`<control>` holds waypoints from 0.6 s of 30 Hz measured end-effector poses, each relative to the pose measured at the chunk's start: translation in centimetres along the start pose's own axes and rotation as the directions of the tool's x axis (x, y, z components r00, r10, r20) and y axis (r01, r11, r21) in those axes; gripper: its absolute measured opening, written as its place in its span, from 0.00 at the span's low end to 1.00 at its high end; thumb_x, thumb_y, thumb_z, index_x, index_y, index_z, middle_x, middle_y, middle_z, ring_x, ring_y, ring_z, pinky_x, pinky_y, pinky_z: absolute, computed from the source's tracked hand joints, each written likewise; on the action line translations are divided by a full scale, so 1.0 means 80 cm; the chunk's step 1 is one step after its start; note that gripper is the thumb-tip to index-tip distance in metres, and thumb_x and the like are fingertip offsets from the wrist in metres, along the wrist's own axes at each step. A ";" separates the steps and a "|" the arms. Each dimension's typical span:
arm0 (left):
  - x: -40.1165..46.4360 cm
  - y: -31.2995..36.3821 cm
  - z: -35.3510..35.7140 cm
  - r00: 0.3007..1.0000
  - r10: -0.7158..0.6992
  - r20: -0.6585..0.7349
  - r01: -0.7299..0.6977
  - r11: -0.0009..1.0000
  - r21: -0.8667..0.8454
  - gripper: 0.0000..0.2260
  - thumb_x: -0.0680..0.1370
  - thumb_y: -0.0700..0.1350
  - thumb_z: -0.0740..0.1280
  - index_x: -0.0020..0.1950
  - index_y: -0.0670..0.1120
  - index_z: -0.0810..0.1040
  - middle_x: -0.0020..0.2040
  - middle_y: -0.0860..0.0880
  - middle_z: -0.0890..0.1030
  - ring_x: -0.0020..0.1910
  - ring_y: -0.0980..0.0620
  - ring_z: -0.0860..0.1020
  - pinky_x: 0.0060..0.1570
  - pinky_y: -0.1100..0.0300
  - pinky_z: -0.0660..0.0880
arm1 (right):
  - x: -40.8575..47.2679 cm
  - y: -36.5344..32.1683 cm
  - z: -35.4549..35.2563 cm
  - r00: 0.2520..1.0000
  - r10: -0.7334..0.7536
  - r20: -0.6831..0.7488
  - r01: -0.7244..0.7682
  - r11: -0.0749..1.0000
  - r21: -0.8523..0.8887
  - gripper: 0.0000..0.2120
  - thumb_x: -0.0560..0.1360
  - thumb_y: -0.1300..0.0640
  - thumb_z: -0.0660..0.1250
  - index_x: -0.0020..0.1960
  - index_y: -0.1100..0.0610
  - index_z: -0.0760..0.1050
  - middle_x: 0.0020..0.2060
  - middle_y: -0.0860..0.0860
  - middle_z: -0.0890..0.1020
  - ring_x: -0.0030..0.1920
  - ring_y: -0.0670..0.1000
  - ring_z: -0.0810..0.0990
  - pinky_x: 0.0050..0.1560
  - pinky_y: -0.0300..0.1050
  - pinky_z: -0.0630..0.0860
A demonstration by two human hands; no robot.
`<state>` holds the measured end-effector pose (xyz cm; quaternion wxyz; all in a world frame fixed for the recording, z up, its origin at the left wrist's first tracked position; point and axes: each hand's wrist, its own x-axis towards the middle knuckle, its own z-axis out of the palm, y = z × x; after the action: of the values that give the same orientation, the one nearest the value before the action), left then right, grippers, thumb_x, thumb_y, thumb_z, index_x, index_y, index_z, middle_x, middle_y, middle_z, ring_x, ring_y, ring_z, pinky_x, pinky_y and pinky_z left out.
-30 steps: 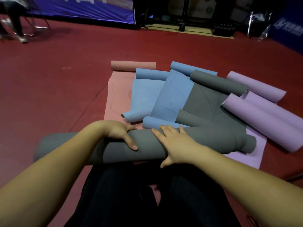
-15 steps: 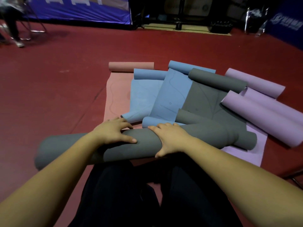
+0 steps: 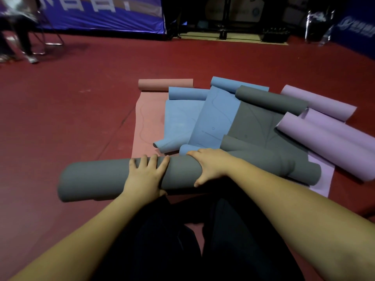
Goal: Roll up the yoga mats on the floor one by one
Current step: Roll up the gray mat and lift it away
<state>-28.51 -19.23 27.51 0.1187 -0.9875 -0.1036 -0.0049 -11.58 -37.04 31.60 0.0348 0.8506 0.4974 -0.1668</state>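
Grey rolled mat (image 3: 97, 179): head view; a thick grey roll lying crosswise on the red floor (image 3: 60, 122), just in front of the person's dark-clothed knees, its left end free and its right part running in among the other mats.
Left hand (image 3: 145, 177): palm down on top of the grey rolled mat, fingers straight and spread, fingertips at the roll's far edge; a flat press, not a clasp.
Right hand (image 3: 211, 166): laid over the same roll to the right of the left hand, fingers curved over the far side and thumb down the near side, so it grasps the roll.
Pink mat (image 3: 145, 122): partly unrolled on the floor at the left of the pile, its rolled end at the far side.
Blue mats (image 3: 215, 118): two, overlapping, each curled at both ends, lying beyond the hands and touching the grey roll.
Second grey mat (image 3: 253, 122): partly open, right of the blue ones, with a roll at its far end.
Lilac mats (image 3: 324, 134): at the right, loosely rolled, one sheet flat beneath.
Background: blue banner (image 3: 101, 15) along the far edge; chair legs at far left, blurred.
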 end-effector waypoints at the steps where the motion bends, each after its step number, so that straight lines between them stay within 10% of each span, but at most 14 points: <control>1: 0.003 -0.002 -0.003 1.000 0.001 0.012 -0.001 1.000 -0.001 0.52 0.54 0.68 0.76 0.74 0.49 0.65 0.64 0.40 0.74 0.59 0.36 0.73 0.57 0.33 0.68 | -0.001 0.000 -0.003 1.000 0.004 0.011 -0.004 1.000 0.007 0.50 0.59 0.29 0.73 0.74 0.41 0.56 0.64 0.48 0.74 0.63 0.53 0.75 0.56 0.51 0.74; 18: -0.021 -0.013 -0.105 0.991 0.137 0.001 -0.136 0.987 -0.087 0.50 0.59 0.76 0.63 0.76 0.56 0.58 0.64 0.52 0.74 0.60 0.46 0.73 0.56 0.47 0.70 | -0.056 0.011 -0.078 0.977 -0.086 0.197 0.048 0.980 0.192 0.41 0.60 0.33 0.77 0.68 0.38 0.63 0.59 0.40 0.77 0.55 0.46 0.76 0.60 0.47 0.72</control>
<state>-30.22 -20.55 35.90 0.0753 -0.9965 -0.0359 0.0022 -11.33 -39.83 38.79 0.0005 0.8112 0.5019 -0.3001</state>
